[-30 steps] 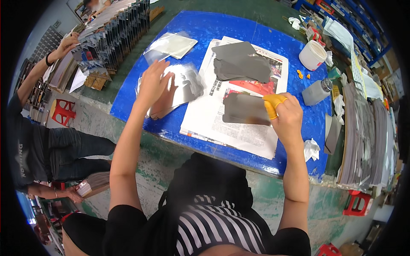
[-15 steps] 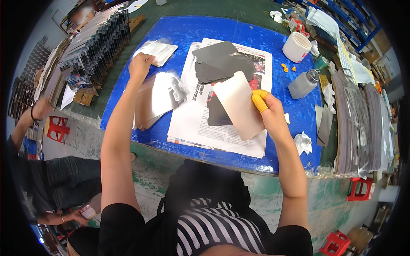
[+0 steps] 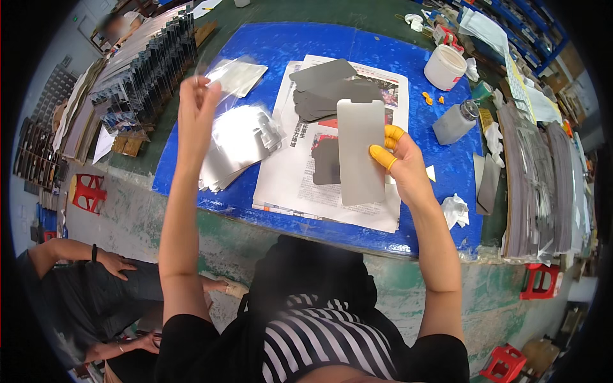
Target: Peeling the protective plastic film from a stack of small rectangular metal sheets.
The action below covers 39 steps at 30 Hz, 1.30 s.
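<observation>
Since 0.5 seconds ago, my left hand (image 3: pixel 195 102) has lifted off the stack of shiny sheets (image 3: pixel 239 143) and now hangs raised above it, fingers pinched together on a thin clear film (image 3: pixel 220 67) that I can barely make out. My right hand (image 3: pixel 399 163) has tipped the grey plate (image 3: pixel 361 150) upright; it is clamped on the plate's right edge, with 2 yellow finger covers (image 3: pixel 385 155) on the fingertips. That plate sits in the air over the newspaper (image 3: pixel 300 182) on the blue worktop (image 3: pixel 383 48). More dark grey plates (image 3: pixel 322 89) lie piled on the newspaper's far end. Beyond my right hand stand a white tub (image 3: pixel 445 67) and a grey bottle (image 3: pixel 454 121).
</observation>
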### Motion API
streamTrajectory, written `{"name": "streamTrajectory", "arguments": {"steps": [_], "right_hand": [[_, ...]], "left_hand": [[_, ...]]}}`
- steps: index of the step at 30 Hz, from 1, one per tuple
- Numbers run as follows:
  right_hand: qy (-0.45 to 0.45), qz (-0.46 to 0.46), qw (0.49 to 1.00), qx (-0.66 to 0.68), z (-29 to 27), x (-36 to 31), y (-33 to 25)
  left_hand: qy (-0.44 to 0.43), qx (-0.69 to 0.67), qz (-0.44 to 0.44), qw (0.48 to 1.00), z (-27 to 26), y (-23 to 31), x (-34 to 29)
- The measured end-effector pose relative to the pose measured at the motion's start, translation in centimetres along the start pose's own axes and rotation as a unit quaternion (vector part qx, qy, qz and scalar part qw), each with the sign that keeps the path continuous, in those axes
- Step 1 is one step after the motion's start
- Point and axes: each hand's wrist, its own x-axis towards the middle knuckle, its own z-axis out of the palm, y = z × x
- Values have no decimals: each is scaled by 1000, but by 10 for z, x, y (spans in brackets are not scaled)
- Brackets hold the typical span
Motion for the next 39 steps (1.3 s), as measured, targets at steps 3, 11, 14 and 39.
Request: {"name": "streamTrajectory", "arguments": {"steps": [3, 11, 14, 39], "right_hand": [[15, 24, 999, 18, -2, -1, -3], [16, -68, 997, 35, -3, -2, -1], [21, -76, 996, 45, -8, -1, 3], [-11, -144, 984, 100, -5, -11, 0]], "left_hand": [[-129, -147, -69, 978, -3, 26, -49], [-258, -276, -193, 906, -3, 55, -127], [-229, -280, -198, 911, 3, 61, -135], [-261, -264, -275, 887, 23, 61, -150]]}}
